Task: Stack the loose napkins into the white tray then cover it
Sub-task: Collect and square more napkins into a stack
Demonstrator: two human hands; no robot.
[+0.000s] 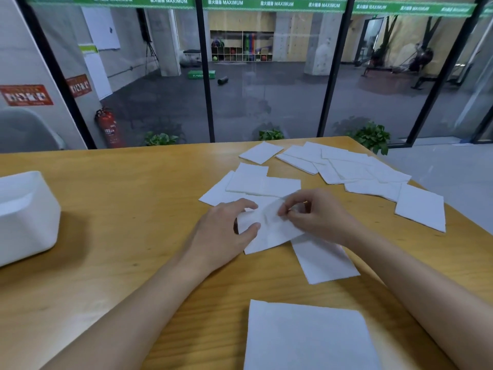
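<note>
Paper napkin pinched by my left hand and right hand, gathering step; next, carry it left to the white tray.

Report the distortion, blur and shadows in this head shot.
Head view: the wide-angle lens splays the window frames outward toward the top; the white tray casts a soft shadow on the table; the held napkin looks slightly smeared.

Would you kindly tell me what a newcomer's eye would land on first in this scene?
First, the white napkins scattered across the right half of the wooden table. Next, at centre, the left hand and right hand hold one crumpled napkin between them. The white tray sits at the left edge.
</note>
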